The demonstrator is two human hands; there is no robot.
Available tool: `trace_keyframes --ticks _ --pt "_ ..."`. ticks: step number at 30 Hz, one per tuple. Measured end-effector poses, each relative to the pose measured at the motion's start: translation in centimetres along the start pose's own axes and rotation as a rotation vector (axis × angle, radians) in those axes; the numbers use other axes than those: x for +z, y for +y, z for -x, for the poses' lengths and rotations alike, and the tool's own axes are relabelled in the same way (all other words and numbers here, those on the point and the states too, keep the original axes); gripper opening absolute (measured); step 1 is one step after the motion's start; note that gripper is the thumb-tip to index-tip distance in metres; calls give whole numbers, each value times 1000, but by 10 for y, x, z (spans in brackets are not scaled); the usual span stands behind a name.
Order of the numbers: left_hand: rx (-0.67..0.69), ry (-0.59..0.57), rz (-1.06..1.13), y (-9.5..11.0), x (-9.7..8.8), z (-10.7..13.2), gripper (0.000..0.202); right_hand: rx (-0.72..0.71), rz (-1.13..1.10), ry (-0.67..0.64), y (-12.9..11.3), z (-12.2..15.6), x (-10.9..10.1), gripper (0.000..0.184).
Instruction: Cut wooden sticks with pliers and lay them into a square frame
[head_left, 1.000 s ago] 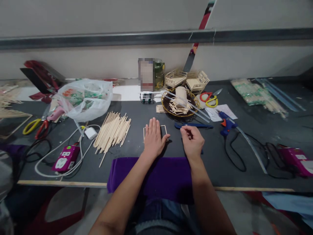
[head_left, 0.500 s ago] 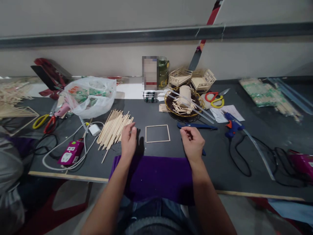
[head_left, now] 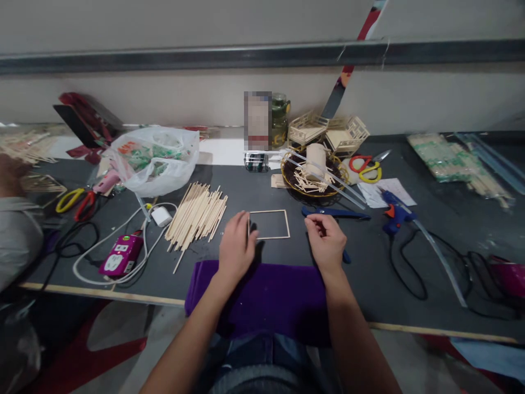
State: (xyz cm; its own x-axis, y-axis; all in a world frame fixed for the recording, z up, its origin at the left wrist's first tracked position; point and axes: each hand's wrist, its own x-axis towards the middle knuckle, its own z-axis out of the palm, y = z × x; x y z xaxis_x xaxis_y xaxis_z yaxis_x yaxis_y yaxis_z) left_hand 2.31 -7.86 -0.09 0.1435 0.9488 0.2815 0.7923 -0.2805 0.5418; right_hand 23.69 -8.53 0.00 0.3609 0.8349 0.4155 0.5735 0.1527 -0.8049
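A thin rectangular frame of wooden sticks [head_left: 268, 238] lies flat on the dark table. My left hand [head_left: 237, 246] is at its left side, the fingers over that edge and the thumb apart from them. Whether it touches the frame I cannot tell. To the right of the frame, my right hand [head_left: 327, 241] hovers low with curled fingers pressed together; anything inside them is hidden. Just behind it lies a blue tool [head_left: 340, 213], partly covered by the hand. A pile of loose wooden sticks [head_left: 197, 216] spreads left of my left hand.
A basket [head_left: 314, 191] holds short sticks and a roll. Red-yellow scissors [head_left: 366, 168] and a blue glue gun [head_left: 396, 213] lie right. A plastic bag [head_left: 158, 164], a purple power strip [head_left: 122, 254] and cables stand left. A purple cloth [head_left: 262, 301] covers the front edge. A co-worker's sleeve [head_left: 18, 235] shows far left.
My left hand has moved right, from beside the stick pile to the frame's left edge. My right hand stays almost in place. A co-worker's hand has appeared at far left.
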Motion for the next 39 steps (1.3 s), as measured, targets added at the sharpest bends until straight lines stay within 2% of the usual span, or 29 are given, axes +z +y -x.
trace_keyframes --ticks 2,4,7,10,18,29,39 --pt "120 -132 -142 14 12 0 64 5 -4 -6 -1 0 0 13" --pt "168 -206 -232 23 28 -3 76 9 -1 -15 0 0 0 15" --pt "194 -262 -295 30 47 -12 83 14 6 -24 1 0 0 16" --pt "195 -279 -306 31 55 -19 88 8 3 -24 1 0 0 17" --pt "172 -266 -336 22 61 -19 96 -9 5 -34 -1 0 0 15" --pt "144 -317 -389 21 64 -20 94 -24 -7 -28 -1 1 1 14" --pt "171 -296 -390 18 68 -19 93 -26 -2 -33 -3 1 0 13"
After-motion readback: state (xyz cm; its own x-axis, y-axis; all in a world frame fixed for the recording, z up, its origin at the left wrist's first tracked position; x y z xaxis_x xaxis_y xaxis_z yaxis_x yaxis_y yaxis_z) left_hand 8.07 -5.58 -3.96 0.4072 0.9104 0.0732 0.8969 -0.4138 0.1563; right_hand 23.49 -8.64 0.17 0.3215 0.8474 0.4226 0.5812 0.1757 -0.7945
